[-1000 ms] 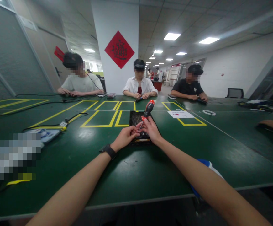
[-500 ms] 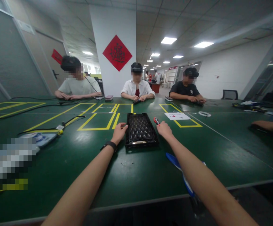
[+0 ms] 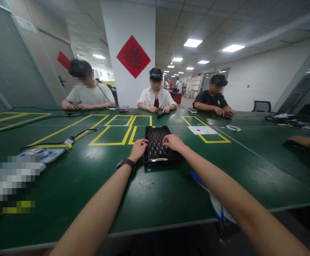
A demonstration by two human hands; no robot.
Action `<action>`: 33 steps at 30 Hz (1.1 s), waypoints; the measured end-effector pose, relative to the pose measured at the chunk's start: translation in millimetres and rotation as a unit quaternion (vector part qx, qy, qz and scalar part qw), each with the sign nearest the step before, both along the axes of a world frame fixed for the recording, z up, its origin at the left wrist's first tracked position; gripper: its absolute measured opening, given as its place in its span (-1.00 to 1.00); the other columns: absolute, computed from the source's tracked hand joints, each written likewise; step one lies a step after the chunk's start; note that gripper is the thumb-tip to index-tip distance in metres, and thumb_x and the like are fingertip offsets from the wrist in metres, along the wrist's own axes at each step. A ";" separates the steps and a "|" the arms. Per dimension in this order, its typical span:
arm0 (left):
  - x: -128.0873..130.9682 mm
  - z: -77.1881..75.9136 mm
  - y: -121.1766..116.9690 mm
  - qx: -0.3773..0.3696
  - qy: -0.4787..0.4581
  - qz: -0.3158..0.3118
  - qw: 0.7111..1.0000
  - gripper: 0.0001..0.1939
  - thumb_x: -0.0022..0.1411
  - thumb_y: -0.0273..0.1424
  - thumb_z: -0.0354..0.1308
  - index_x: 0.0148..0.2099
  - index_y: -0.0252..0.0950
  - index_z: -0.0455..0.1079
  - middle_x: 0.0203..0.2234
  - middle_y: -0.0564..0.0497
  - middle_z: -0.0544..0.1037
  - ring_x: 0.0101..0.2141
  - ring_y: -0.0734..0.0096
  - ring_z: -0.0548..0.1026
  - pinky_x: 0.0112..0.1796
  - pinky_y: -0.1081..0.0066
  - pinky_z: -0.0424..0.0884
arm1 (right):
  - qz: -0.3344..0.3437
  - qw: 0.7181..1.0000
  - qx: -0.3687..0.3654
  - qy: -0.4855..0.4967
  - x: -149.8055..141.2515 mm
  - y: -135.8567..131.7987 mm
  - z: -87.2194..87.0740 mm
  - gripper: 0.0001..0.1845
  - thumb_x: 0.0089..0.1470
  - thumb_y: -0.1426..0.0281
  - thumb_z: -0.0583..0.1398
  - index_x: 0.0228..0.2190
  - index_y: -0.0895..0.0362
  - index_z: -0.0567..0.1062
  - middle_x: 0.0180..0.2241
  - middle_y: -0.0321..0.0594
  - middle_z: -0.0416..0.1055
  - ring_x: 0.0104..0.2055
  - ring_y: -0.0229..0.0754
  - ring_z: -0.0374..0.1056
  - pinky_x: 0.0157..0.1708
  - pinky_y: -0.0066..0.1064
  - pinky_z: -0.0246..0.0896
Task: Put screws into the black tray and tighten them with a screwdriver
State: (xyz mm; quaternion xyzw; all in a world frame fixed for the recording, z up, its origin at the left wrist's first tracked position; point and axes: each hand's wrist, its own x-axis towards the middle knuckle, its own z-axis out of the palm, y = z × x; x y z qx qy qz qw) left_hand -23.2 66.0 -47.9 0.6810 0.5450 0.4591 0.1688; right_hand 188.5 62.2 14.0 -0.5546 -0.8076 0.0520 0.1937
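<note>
A shallow black tray (image 3: pixel 157 159) lies on the green table, with many small shiny pieces in rows inside it. My left hand (image 3: pixel 138 149), with a dark band on the wrist, grips the tray's left edge with fingers and thumb. Over the tray's right half is my right hand (image 3: pixel 174 143), its fingertips pinched together just above the small pieces. Whatever is between those fingertips is hidden or too small to make out. The red-and-black tool from the earlier view is not clearly visible.
A blue-and-white object (image 3: pixel 215 204) lies partly under my right forearm. Yellow tape outlines (image 3: pixel 109 144), a printed paper sheet (image 3: pixel 202 130) and a white ring (image 3: pixel 233 128) are on the table. A cable (image 3: pixel 84 134) runs at left. Several people sit around the table.
My right hand has moved left from beside the tray to over its inside. The red-and-black tool it held has gone from clear view. My left hand stays at the tray's left edge.
</note>
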 end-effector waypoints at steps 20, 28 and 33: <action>-0.7 -2.9 4.2 0.006 0.037 -0.004 0.999 -0.72 0.05 -0.48 -0.04 -0.23 -0.30 0.44 -0.25 -0.05 0.46 -0.18 0.32 0.35 -0.08 0.32 0.25 | 0.225 0.909 -0.188 0.295 6.8 -22.5 -3.5 -0.69 -0.30 0.27 0.32 -0.53 0.26 0.46 -0.62 -0.26 0.40 -0.58 -0.35 0.28 -0.54 -0.51 0.17; -0.7 -2.2 3.0 0.005 0.055 0.002 0.998 -0.72 0.06 -0.48 -0.05 -0.22 -0.31 0.44 -0.25 -0.04 0.46 -0.18 0.33 0.36 -0.10 0.35 0.27 | 0.293 0.914 -0.215 0.183 19.0 -19.7 -5.8 -0.69 -0.16 0.28 0.25 -0.35 0.23 0.54 -0.40 -0.19 0.49 -0.36 -0.26 0.36 -0.29 -0.43 0.22; -0.4 -2.1 2.6 0.003 0.057 0.001 0.998 -0.72 0.07 -0.47 -0.05 -0.22 -0.31 0.44 -0.24 -0.05 0.46 -0.17 0.34 0.36 -0.08 0.34 0.26 | 0.307 0.929 -0.168 0.117 18.6 -22.8 -2.9 -0.73 -0.09 0.28 0.22 -0.36 0.20 0.55 -0.34 -0.18 0.46 -0.27 -0.24 0.34 -0.22 -0.43 0.19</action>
